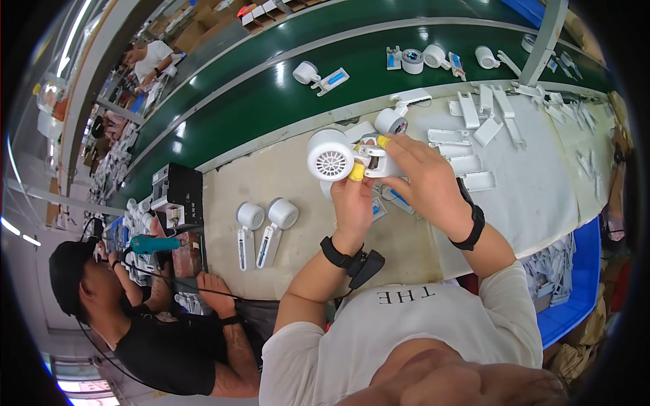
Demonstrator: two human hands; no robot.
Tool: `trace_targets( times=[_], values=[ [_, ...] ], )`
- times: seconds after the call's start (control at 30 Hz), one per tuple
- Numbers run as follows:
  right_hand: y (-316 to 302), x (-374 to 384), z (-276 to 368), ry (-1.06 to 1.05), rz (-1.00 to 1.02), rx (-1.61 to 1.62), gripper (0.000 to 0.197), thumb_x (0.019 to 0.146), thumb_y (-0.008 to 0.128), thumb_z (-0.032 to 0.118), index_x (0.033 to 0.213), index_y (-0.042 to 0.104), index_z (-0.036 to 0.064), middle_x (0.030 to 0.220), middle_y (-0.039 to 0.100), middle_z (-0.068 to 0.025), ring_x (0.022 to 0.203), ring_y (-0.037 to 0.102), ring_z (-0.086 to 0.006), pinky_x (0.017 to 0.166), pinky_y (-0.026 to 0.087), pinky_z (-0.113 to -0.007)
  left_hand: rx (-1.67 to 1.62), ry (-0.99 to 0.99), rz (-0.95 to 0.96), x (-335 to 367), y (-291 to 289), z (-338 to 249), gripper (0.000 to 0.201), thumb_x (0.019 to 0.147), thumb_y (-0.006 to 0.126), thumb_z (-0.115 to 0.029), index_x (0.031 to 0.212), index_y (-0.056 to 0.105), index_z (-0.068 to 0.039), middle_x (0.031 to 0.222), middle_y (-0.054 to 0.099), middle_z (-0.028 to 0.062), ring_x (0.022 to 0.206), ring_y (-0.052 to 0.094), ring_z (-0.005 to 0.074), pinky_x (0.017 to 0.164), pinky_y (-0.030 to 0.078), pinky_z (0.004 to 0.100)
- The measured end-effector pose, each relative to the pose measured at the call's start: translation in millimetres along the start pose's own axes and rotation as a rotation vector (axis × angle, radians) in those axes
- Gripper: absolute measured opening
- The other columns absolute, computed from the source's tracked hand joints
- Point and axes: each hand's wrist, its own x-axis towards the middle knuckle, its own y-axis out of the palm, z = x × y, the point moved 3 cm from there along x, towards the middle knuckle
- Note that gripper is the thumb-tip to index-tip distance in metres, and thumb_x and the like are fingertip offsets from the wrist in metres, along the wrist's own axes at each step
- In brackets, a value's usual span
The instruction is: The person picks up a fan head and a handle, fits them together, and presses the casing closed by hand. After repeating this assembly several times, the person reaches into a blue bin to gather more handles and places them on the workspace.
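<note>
A white handheld fan [330,155] with a round slotted grille is held above the table between my two hands. My left hand [353,203] grips it from below, next to the fan head, with a yellow cover on a fingertip. My right hand [430,179] has its fingers around the handle end, also with a yellow fingertip cover. The joint between head and handle is partly hidden by my fingers. Just beyond my hands lies another white fan [391,120]. Under them is a small white part with a blue piece [378,208].
Two white fans [279,215] lie left on the worktable [223,183]. White plastic shells [467,111] spread at right. A green conveyor [237,115] carries more fans. A blue bin [586,291] of parts stands at right. At left, a person in black [169,345] sits near a teal power screwdriver [150,244].
</note>
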Motion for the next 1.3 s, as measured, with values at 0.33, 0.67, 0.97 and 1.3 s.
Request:
trace_targets(
  times=[0.33,0.67,0.97,1.3],
  values=[
    [21.3,-6.5,0.9,-0.010,-0.069,-0.155,0.056,0.061,0.072,0.013,0.113,0.052,0.0030,0.113,0.055,-0.0172,0.098,0.055,-0.0328,0.085,0.045,-0.037,0.039,0.017,-0.003,-7.2,9.0,7.0,0.036,0.089,0.049,-0.012,0.122,0.042,0.001,0.123,0.049,0.0103,0.110,0.049,0.0186,0.091,0.042,0.0331],
    [-1.9,-3.6,-2.2,0.022,0.026,0.112,0.056,0.059,0.073,0.010,0.112,0.054,0.0058,0.113,0.053,-0.0136,0.091,0.053,-0.0295,0.080,0.044,-0.037,-0.012,0.131,0.028,-9.9,10.0,-1.4,0.041,0.087,0.050,-0.005,0.126,0.039,-0.004,0.126,0.045,0.0108,0.114,0.046,0.0219,0.095,0.039,0.0357],
    [-4.7,-1.5,13.1,-0.058,-0.094,-0.121,0.050,0.061,0.070,0.010,0.108,0.054,0.0037,0.111,0.056,-0.0134,0.103,0.053,-0.0303,0.087,0.043,-0.040,-0.069,0.062,-0.010,-12.7,13.2,7.3,0.039,0.088,0.051,-0.008,0.125,0.041,-0.003,0.124,0.048,0.0092,0.110,0.048,0.0177,0.090,0.041,0.0324],
    [-1.8,2.8,-4.7,-0.001,-0.104,0.111,0.044,0.075,0.068,0.022,0.109,0.051,0.0007,0.100,0.059,-0.0131,0.090,0.057,-0.0252,0.081,0.044,-0.032,0.001,0.186,-0.038,1.6,14.0,-37.3,0.031,0.086,0.055,-0.012,0.113,0.049,0.004,0.110,0.056,0.0132,0.101,0.055,0.0229,0.090,0.043,0.0354]
  ],
)
